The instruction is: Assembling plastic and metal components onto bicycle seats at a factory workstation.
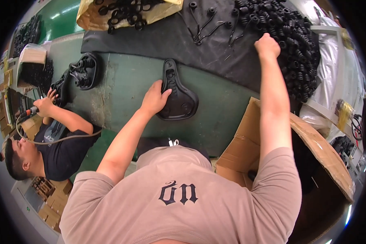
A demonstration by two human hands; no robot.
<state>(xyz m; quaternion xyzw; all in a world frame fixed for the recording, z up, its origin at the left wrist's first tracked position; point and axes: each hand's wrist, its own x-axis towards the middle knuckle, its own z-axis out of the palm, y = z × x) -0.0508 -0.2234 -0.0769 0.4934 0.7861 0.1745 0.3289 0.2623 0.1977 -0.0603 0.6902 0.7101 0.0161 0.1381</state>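
Green tabletop (122, 87) lies bare around your left hand (153, 99), which grips the edge of an upturned black bicycle saddle (178, 95). Your right hand (266, 45) is clenched at the pile of black ribbed rubber parts (293, 38) on the dark mat (171, 40). An open cardboard box (248, 138) sits just right; its contents are hidden.

An open cardboard box (313, 150) stands at the green workbench's (126, 81) right edge. A brown bag of black rings (122, 12) lies at the far edge, wire brackets (207, 24) on the black mat (171, 40). A co-worker (49, 150) sits at the left edge.
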